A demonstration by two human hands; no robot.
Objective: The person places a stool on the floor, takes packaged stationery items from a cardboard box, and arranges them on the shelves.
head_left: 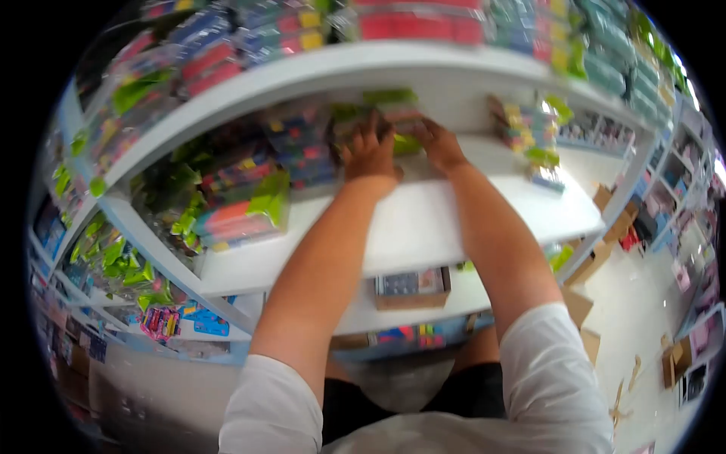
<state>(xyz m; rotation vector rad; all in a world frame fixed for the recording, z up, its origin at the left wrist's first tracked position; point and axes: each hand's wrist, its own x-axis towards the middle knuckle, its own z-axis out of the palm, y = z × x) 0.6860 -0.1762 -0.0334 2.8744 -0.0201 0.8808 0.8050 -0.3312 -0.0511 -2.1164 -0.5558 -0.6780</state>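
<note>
Both my hands reach deep into a white shelf, at a group of plastic-wrapped packs with bright green labels. My left hand [370, 155] lies against the packs with its fingers spread. To its right, my right hand [442, 147] bends in at the edge of a pack with a green label [408, 144]. Its fingertips are blurred, and whether they grip the pack cannot be made out. Stacked colourful packs [302, 147] stand just left of my left hand. Closer to the shelf's front left lies a pink-and-orange pack with a green label [238, 216].
A higher shelf board [393, 57] curves over my hands, loaded with wrapped packs. More small packs [529, 129] stand at the shelf's right end. Below is a cardboard box [412, 291]. Open cartons [594, 265] and shelving units stand to the right.
</note>
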